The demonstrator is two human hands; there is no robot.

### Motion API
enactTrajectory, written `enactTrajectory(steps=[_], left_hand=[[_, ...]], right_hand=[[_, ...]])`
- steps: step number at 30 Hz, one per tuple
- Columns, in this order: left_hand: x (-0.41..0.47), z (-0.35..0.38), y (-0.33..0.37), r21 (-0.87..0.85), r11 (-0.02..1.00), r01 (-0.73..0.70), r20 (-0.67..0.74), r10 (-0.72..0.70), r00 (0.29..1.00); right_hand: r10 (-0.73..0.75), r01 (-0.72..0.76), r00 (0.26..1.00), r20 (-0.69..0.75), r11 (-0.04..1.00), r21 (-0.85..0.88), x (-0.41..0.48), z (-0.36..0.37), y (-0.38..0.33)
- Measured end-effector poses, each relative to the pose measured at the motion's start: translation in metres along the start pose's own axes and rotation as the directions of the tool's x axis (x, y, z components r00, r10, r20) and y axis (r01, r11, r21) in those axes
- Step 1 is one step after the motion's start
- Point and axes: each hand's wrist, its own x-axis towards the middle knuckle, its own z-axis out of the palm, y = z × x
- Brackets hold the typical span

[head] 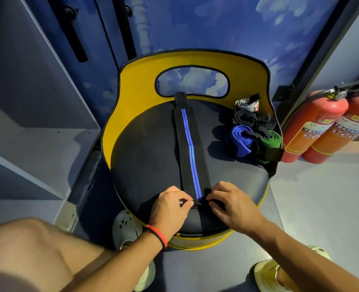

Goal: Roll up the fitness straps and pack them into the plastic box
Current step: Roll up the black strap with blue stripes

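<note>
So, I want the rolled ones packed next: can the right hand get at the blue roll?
Probably yes. The blue roll lies farther back on the seat, on the same side as the right hand, nothing lying between, though that hand now pinches the flat strap.

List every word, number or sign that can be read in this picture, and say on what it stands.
No text here can be read.
Label on the chair-side extinguisher: printed characters, too blurred to read.
Label on the outer extinguisher: printed characters, too blurred to read.
Tag on the grey roll: too small to read.
</note>
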Motion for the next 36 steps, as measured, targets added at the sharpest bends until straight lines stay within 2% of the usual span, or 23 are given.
enactTrajectory(steps=[3,7,11,13,15,17,19,22,27,29,33,36], left_hand=[[0.002,0.001,0.001,0.048,0.999,-0.010,-0.003,0.010,1.000],[0.001,0.007,0.002,0.112,0.991,-0.071,-0.048,0.077,0.996],[-0.005,0.011,0.004,0.107,0.982,-0.157,-0.062,0.164,0.985],[-0.003,0.008,-0.001,0.180,0.948,-0.263,-0.060,0.278,0.959],[-0.002,0.007,-0.010,0.282,0.864,-0.416,-0.048,0.446,0.894],[-0.004,0.004,-0.016,0.339,0.802,-0.492,0.010,0.520,0.854],[-0.005,0.003,-0.018,0.335,0.809,-0.483,0.046,0.498,0.866],[-0.002,0.005,-0.019,0.291,0.860,-0.420,-0.009,0.441,0.897],[-0.001,0.008,-0.014,0.328,0.842,-0.429,-0.010,0.457,0.889],[0.002,0.007,-0.011,0.301,0.878,-0.372,-0.027,0.397,0.917],[0.012,0.006,-0.004,0.263,0.934,-0.242,-0.014,0.255,0.967],[0.016,0.010,0.003,0.186,0.974,-0.128,0.014,0.127,0.992]], right_hand=[[-0.040,0.044,0.998,0.058,0.996,-0.071,-0.006,-0.001,0.003],[-0.057,0.052,0.998,-0.033,0.990,-0.130,-0.008,0.006,-0.001],[-0.038,0.033,0.993,-0.108,0.998,-0.051,-0.005,0.010,-0.001],[0.001,0.000,0.995,-0.097,1.000,0.004,-0.002,0.007,-0.001],[0.027,-0.023,0.997,-0.068,0.998,0.064,0.002,0.003,-0.002],[0.037,-0.033,0.998,-0.047,0.996,0.088,0.006,0.001,0.000],[0.059,-0.057,0.998,-0.020,0.995,0.086,0.010,0.000,0.004],[0.050,-0.050,0.999,-0.013,0.998,0.025,0.010,0.003,0.005],[0.068,-0.067,0.996,-0.063,0.998,0.006,0.009,0.007,0.002],[0.047,-0.049,0.996,-0.077,0.998,-0.027,0.010,0.005,0.000],[-0.099,0.077,0.992,-0.080,0.969,-0.236,0.000,0.010,-0.002],[-0.132,0.096,0.984,-0.116,0.958,-0.270,-0.010,0.016,0.001]])
